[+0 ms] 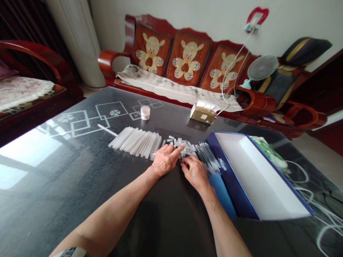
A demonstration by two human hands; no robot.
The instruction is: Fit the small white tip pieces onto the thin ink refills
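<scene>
My left hand point(165, 160) is over the near side of a loose pile of small white and black pen caps point(184, 144). Its index finger points right while the other fingers curl under, and whatever they hold is hidden. Close beside it, my right hand point(195, 172) pinches thumb and fingers together at the pile's near edge; a small dark bit shows at the tips, too small to name. Left of the pile lies a row of translucent white pen barrels point(136, 141). Thin dark pen refills with clear ends point(207, 157) lie to the right, against the blue box.
An open blue box point(225, 171) with a white inside stands at the right. Behind it are a green packet point(269, 151) and white cables point(321, 210). A small round tub point(145, 112) and a tissue box point(203, 113) stand farther back on the dark table point(66, 185).
</scene>
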